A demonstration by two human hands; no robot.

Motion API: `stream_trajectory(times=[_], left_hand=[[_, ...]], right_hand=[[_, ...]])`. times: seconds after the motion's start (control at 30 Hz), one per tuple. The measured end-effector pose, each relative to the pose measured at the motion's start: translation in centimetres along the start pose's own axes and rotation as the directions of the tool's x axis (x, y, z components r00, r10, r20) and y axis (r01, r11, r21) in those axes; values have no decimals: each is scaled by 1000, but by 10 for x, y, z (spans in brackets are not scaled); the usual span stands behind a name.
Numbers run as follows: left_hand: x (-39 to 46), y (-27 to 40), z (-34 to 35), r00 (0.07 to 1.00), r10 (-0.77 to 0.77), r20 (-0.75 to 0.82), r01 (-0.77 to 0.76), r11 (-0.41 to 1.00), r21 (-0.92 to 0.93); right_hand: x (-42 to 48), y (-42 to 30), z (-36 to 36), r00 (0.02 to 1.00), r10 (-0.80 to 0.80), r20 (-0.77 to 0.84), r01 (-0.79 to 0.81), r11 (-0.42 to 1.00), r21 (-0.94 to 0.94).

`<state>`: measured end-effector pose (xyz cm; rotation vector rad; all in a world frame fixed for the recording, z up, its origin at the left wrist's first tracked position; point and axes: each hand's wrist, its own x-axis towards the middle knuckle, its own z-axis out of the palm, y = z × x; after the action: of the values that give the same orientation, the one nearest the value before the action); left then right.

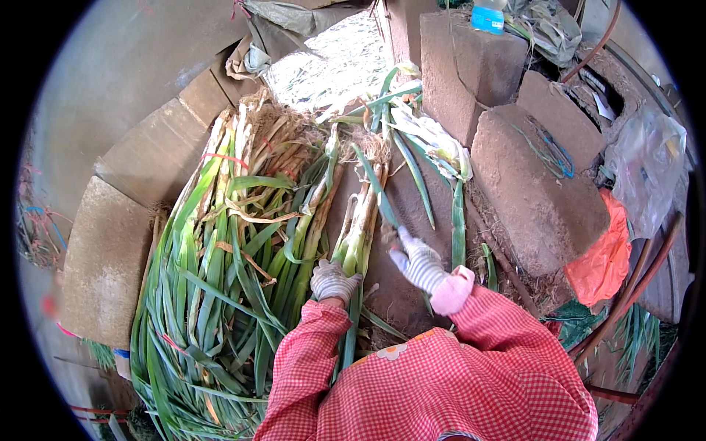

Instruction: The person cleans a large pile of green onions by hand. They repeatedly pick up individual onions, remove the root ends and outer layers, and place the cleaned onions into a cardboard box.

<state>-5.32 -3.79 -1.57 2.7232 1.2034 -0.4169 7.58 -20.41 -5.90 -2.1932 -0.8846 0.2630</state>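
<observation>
My left hand (335,281), in a grey-and-white striped glove, is closed around the green stems of a small bunch of leeks or large green onions (353,242). The bunch's roots point away from me. To its right is my right hand (423,264), gloved alike, with thumb and forefinger spread. A long green leaf (379,190) reaches its fingertips; whether they grip it is unclear. Left of my hands lies a big heap of the same plants (220,264), roots at the far end. A red tie (226,159) crosses some stems.
Bricks or blocks line the left (105,259); a large block (540,182) stands at right. Stripped leaves (430,138) lie ahead. Farther right are an orange plastic bag (598,253), a clear bag (648,160) and curved rods (629,297). A blue-labelled bottle (487,19) stands at the back.
</observation>
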Motion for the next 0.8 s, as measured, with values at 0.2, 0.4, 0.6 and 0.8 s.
stream_trajectory(times=[0.2,0.4,0.6,0.8], left_hand=[[-3,6,-10,979,-35,202,78,975,-210],[-26,-15,14,944,79,322,23,953,-302],[-43,-29,29,922,136,362,17,920,-391],[-51,-33,23,933,98,345,61,904,-424]], right_hand=[[-105,-38,-33,860,-120,495,197,975,-107],[-69,-22,-20,936,-1,352,47,991,-122],[29,-1,-2,976,126,177,-94,980,-178],[81,5,14,971,197,136,-165,963,-212]])
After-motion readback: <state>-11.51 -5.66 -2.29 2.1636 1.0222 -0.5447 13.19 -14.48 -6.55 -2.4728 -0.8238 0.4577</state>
